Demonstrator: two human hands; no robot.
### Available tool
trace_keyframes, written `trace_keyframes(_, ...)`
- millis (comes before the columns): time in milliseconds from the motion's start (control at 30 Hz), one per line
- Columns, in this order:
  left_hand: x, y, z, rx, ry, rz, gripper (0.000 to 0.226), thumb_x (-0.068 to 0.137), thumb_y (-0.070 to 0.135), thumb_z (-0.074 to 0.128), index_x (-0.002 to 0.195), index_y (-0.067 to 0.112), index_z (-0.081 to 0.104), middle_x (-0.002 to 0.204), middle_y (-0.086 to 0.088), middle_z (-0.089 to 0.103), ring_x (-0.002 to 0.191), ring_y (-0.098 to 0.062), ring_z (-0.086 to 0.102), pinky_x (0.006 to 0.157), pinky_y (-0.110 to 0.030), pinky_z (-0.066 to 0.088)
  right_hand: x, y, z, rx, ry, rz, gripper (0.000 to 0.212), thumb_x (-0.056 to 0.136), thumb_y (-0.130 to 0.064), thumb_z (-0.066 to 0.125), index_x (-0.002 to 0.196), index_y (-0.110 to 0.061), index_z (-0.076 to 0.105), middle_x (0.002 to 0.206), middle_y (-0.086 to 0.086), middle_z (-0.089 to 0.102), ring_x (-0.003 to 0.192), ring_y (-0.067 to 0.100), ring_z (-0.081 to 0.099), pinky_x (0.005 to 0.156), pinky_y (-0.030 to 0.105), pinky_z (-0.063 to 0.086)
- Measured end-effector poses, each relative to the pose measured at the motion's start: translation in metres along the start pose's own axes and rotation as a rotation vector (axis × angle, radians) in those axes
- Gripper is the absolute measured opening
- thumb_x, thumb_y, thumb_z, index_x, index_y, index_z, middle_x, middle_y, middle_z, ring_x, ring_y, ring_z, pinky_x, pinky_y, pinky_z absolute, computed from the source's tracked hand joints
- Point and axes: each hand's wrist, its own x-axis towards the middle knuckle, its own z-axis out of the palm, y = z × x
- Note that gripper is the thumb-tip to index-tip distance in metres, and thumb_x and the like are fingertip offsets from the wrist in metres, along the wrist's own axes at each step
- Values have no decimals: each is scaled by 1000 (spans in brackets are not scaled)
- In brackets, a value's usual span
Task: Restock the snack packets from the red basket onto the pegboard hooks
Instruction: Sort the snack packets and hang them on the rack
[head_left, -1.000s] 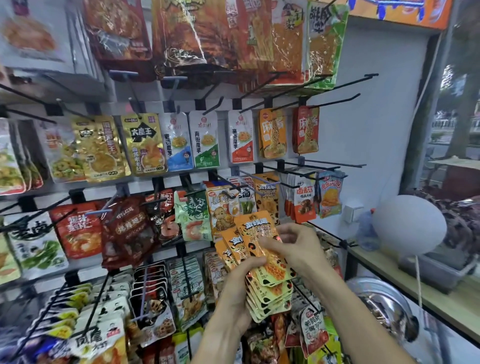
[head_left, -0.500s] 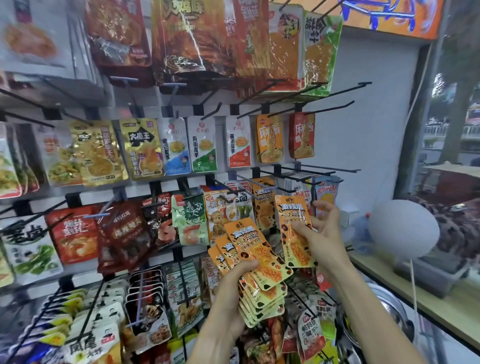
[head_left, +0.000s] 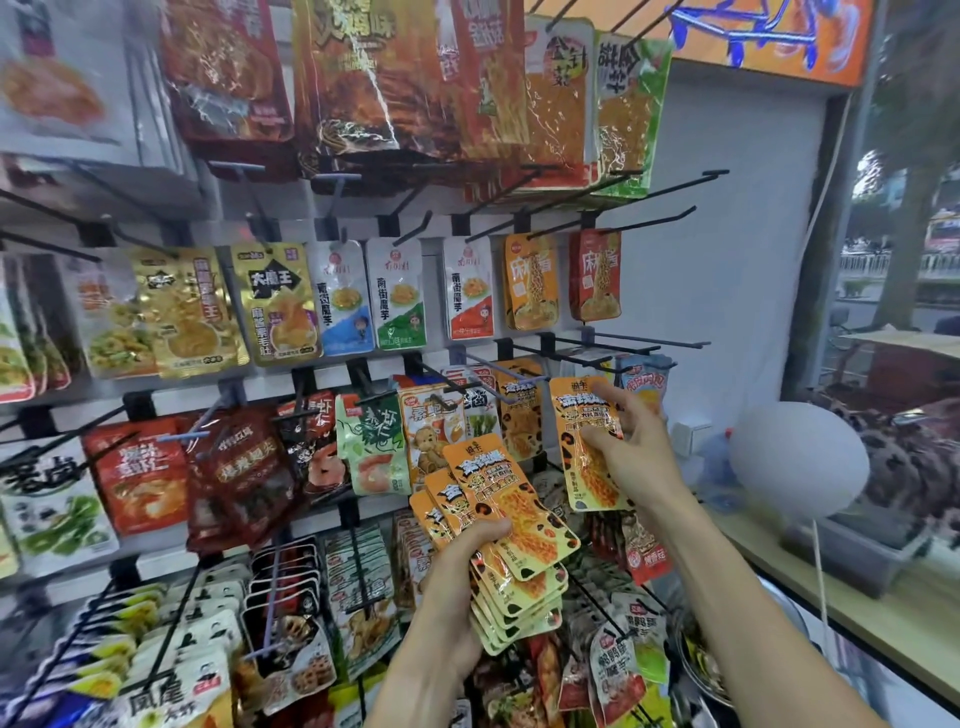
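A: Where's the packet?
B: Your right hand (head_left: 631, 447) pinches one orange packet (head_left: 589, 441) near the black hook (head_left: 566, 358). Light, floppy, slick foil; hold it by the top edge.
A: Left?
B: Your left hand (head_left: 457, 582) grips the fanned stack (head_left: 511, 525).

A small snack shop: a pegboard wall (head_left: 727, 270) fills the frame's left and centre, its black hooks (head_left: 649, 343) hung with priced-looking snack packets (head_left: 395, 296) (street outside at right)
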Motion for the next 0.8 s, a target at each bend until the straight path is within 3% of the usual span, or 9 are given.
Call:
trace_keyframes(100, 0, 1, 0, 18, -18, 0, 41, 64, 23, 91, 100, 10, 76, 116, -24, 76, 107, -43, 72, 107, -65, 50, 0, 0, -2, -46, -22, -8, 55, 99, -7, 65, 146, -32, 54, 154, -11, 48, 139, 7, 39, 118, 40, 34)
trace_keyframes(300, 1, 1, 1, 13, -47, 0, 21, 65, 24, 89, 83, 15, 83, 114, -23, 76, 105, -42, 72, 108, -67, 48, 5, 2, -2, -115, -26, 12, 56, 99, -8, 64, 148, -32, 53, 147, -14, 49, 139, 10, 42, 116, 51, 43)
trace_keyframes(533, -3, 6, 2, -5, -45, 7, 27, 78, 21, 78, 100, 6, 76, 113, -26, 76, 100, -42, 73, 107, -67, 49, 55, 8, 47, -407, -68, 104, 54, 100, -21, 67, 150, -10, 50, 149, 12, 55, 135, 33, 53, 110, 40, 43)
trace_keyframes(633, -3, 7, -1, 15, -31, 16, 28, 70, 22, 86, 95, 9, 81, 115, -25, 76, 107, -44, 72, 109, -68, 48, 71, 6, 68, -429, -109, 166, 57, 102, -22, 64, 155, -17, 44, 159, 11, 45, 140, 33, 49, 117, 43, 41)
trace_keyframes(733, 2, 7, -7, 39, -6, 25, 56, 56, 34, 97, 105, 13, 80, 122, -22, 75, 119, -45, 68, 110, -65, 48, 58, 5, 64, -455, -117, 130, 62, 101, -14, 64, 157, -24, 41, 160, 8, 45, 140, 32, 50, 115, 42, 42)
trace_keyframes(800, 1, 6, -10, 26, -25, 17, 40, 63, 32, 94, 98, 15, 83, 123, -23, 74, 119, -45, 68, 111, -65, 47, 32, 2, 53, -447, -80, 75, 54, 101, -17, 65, 152, -23, 50, 151, 6, 55, 137, 30, 54, 110, 39, 44)
